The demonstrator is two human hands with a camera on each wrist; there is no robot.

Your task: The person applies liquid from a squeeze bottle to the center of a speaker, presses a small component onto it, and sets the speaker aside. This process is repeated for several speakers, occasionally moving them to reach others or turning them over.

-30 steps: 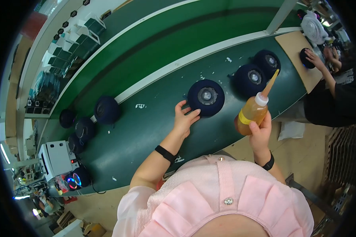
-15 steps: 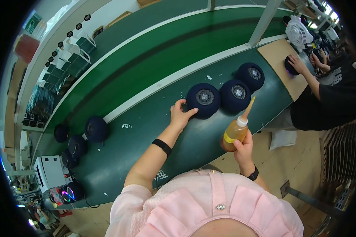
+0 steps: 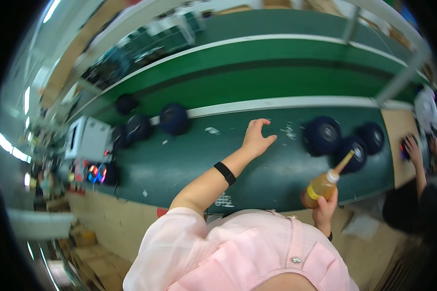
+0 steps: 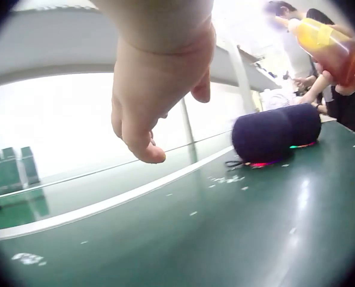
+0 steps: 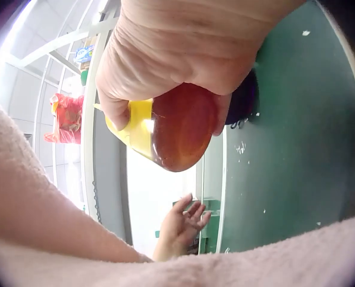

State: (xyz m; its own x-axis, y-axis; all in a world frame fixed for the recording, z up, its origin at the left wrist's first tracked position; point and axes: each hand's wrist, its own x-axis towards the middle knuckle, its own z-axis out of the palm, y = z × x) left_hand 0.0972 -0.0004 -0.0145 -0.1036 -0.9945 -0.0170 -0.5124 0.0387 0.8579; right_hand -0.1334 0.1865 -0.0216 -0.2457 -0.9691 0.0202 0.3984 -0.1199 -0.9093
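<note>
My right hand grips a clear squeeze bottle of amber liquid, with a yellow band, a white collar and a long tapered nozzle pointing up and right. In the right wrist view the fingers wrap round the bottle. Above the green bench my left hand holds nothing; its fingers are loosely bent and the thumb stands apart. To its right sits a dark blue round speaker, beside a second speaker partly behind the nozzle and a third speaker. Coloured light glows beneath them in the left wrist view.
More dark speakers stand at the bench's left, near a white box-shaped machine and a speaker with lit rings. A green panel runs along the back. At right, another person's hand rests on a speaker over a cardboard sheet.
My left hand has let go of the nearest speaker and moved left, away from it. That speaker now stands close to the other two. The head view has swung left; the right hand still holds the bottle.
</note>
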